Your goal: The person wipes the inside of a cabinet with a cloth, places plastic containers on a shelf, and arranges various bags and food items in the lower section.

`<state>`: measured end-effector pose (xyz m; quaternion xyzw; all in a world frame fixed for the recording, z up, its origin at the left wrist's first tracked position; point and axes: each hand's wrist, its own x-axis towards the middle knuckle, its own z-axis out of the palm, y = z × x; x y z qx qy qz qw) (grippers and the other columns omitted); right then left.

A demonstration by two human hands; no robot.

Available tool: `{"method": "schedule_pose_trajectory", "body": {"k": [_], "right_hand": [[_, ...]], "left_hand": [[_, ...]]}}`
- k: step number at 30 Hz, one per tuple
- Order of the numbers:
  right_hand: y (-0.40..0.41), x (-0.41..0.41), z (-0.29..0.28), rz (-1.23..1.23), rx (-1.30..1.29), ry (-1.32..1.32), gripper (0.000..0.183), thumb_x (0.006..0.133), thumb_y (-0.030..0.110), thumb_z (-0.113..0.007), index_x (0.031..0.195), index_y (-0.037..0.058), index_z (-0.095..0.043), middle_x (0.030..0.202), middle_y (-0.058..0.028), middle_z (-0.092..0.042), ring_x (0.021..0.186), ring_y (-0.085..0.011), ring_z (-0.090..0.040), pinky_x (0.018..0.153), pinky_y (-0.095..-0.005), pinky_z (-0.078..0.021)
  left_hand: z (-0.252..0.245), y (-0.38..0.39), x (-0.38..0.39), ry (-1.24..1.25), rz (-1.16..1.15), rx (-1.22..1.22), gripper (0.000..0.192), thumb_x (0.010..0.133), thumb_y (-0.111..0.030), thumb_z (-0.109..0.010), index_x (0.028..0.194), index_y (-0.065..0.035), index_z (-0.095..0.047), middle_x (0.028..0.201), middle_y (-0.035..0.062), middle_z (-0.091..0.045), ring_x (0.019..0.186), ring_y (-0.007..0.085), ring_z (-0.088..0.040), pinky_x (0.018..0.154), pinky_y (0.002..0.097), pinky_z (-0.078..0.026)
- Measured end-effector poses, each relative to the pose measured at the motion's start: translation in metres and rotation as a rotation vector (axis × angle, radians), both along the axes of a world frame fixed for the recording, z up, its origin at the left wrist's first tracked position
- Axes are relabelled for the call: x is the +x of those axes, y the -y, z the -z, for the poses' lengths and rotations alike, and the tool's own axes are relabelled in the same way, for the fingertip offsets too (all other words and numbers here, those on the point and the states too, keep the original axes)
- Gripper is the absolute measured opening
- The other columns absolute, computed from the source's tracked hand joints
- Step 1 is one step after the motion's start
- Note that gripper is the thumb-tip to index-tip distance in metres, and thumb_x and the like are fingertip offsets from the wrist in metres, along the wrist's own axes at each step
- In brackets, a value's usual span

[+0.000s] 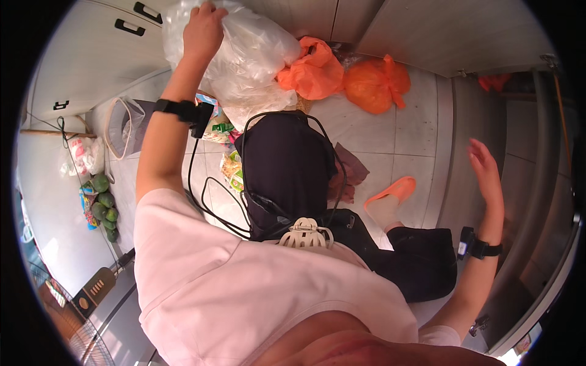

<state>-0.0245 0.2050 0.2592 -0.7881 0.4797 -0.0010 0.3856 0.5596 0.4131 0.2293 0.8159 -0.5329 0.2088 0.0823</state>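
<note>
Near the top left, my left hand [204, 29] grips the upper part of a large clear plastic bag [256, 43]. Beside the bag on the tiled floor are a crumpled orange plastic bag [313, 71] and a full, knotted orange plastic bag [375, 84]. On the right, my right hand [484, 167] is empty, its fingers extended and slightly blurred. It is nearest to the opening of a low cabinet [467, 151]. Both forearms wear black straps with small devices.
An open cabinet door [458, 34] spans the upper right. Printed food packets [232, 171] lie by my knee. At left are a lined waste bin [123, 128], round green fruits [103, 206] and a fan [87, 329]. A black cable [215, 215] loops around my lap; a brown cloth [350, 171] lies nearby.
</note>
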Motion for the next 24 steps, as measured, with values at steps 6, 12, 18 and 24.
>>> {"method": "schedule_pose_trajectory", "body": {"k": [6, 12, 18, 24], "right_hand": [[-0.058, 0.11, -0.05, -0.154, -0.13, 0.29, 0.066, 0.077, 0.016, -0.064, 0.136, 0.0112, -0.034, 0.127, -0.0123, -0.047, 0.121, -0.0222, -0.042, 0.099, -0.0333, -0.0335], [-0.125, 0.172, -0.03, -0.088, -0.299, 0.477, 0.091, 0.068, 0.013, -0.073, 0.14, 0.0084, -0.019, 0.131, -0.0155, -0.041, 0.123, -0.0246, -0.039, 0.099, -0.0341, -0.0332], [-0.136, 0.131, -0.027, 0.258, 0.113, 0.794, 0.039, 0.074, 0.007, -0.067, 0.111, 0.0028, -0.055, 0.103, -0.0035, -0.06, 0.095, -0.0129, -0.055, 0.082, -0.0289, -0.0452], [-0.137, 0.084, -0.028, 0.328, 0.169, 0.972, 0.035, 0.077, 0.006, -0.061, 0.111, 0.0022, -0.055, 0.099, -0.0031, -0.061, 0.089, -0.0113, -0.057, 0.078, -0.0278, -0.0465]], "left_hand": [[-0.118, 0.003, -0.113, 0.022, 0.347, 0.035, 0.016, 0.067, 0.002, -0.059, 0.081, -0.0042, -0.058, 0.102, 0.0129, -0.056, 0.095, 0.0349, -0.054, 0.08, 0.0334, -0.045], [-0.12, 0.038, -0.237, -0.335, 0.808, -0.332, 0.043, 0.053, 0.012, -0.058, 0.09, -0.011, -0.063, 0.091, 0.0046, -0.053, 0.084, 0.0264, -0.051, 0.069, 0.0347, -0.046], [-0.11, 0.043, -0.302, -1.061, 0.96, -0.292, 0.06, 0.063, 0.0, -0.061, 0.121, -0.0079, -0.047, 0.115, 0.0116, -0.042, 0.104, 0.0259, -0.045, 0.089, 0.0324, -0.04], [-0.09, 0.059, -0.296, -1.215, 0.822, 0.091, 0.097, 0.062, -0.032, -0.078, 0.134, 0.0037, -0.024, 0.134, 0.0198, -0.031, 0.126, 0.0299, -0.032, 0.104, 0.0371, -0.028]]}}
